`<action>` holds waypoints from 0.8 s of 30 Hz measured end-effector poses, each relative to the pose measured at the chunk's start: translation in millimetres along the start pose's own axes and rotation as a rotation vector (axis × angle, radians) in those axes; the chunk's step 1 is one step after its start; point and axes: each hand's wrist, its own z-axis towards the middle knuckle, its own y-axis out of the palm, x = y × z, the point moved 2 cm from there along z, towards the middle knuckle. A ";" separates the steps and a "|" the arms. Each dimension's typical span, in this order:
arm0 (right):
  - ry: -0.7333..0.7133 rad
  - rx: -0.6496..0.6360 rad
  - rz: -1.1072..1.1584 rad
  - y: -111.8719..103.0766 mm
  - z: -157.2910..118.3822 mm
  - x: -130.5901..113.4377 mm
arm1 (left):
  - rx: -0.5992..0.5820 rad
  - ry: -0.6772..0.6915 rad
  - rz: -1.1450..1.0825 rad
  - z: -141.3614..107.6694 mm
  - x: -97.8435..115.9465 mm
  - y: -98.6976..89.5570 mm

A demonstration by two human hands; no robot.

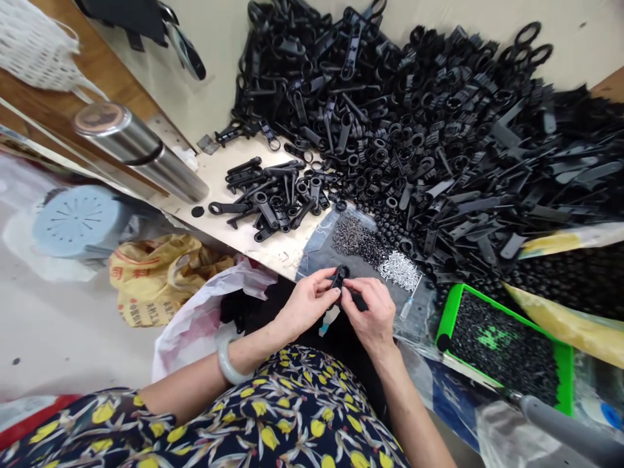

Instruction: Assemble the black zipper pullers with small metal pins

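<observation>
Between my two hands is a small black plastic part with a ring-shaped end (340, 275), held near the table's front edge. My left hand (311, 300) pinches its left side with thumb and fingers. From the right, my right hand (369, 308) presses its fingertips against the same part; whether a smaller piece sits in them is hidden. Just beyond my hands lie a pile of silver pins (400, 270), a heap of tiny dark grey pieces (348, 234) and some small black pieces (371, 251) on a dark mat (314, 250).
Large heaps of black plastic parts (390, 123) cover the back and right. A smaller group of black ring-ended parts (273, 195) lies left of centre. A green tray (448, 315) of black bits stands right. A steel flask (141, 153), yellow sack (151, 279) and blue stool (78, 221) are left.
</observation>
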 end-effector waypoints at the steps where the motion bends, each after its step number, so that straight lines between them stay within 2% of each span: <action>1: -0.019 -0.006 -0.020 -0.1 -0.8 0.1 | 0.000 0.005 0.013 0.0 -1.6 -0.4; 5: -0.056 -0.035 -0.078 0.0 -4.0 0.5 | -0.011 0.031 0.071 -0.1 -8.4 -1.3; 12: -0.016 -0.067 -0.073 -0.1 -9.0 -1.8 | -0.024 0.094 0.159 -2.3 -19.4 -2.7; 24: 0.004 -0.089 -0.083 -1.7 -2.3 -5.1 | -0.030 0.108 0.149 -3.7 -20.3 -4.1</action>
